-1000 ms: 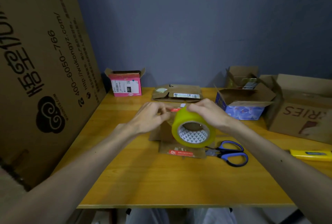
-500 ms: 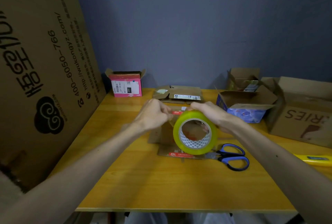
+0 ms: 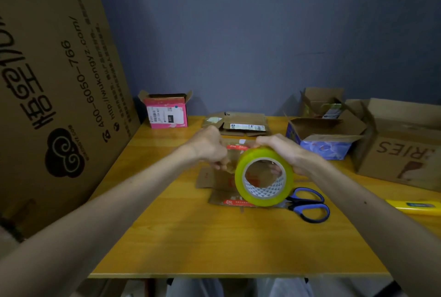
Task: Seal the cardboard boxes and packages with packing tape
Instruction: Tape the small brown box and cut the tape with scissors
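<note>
Yellow-green packing-tape roll [image 3: 266,154] at centre frame, over a flat brown cardboard package [image 3: 216,197]: my right hand [image 3: 280,151] clamps its grip round it, my left hand [image 3: 210,147] pinches its loose end [image 3: 231,165].

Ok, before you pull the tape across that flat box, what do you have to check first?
1. Right hand grips the tape roll: ok.
2. Left hand pinches the tape end beside the roll: ok, though the clear strip is faint.
3. Flat cardboard package lies on the table under the roll: ok.
4. Package flaps closed flat: cannot tell, as the hands and roll hide them.
5. Scissors lie on the table just right of the package, likely within reach: ok.
</note>
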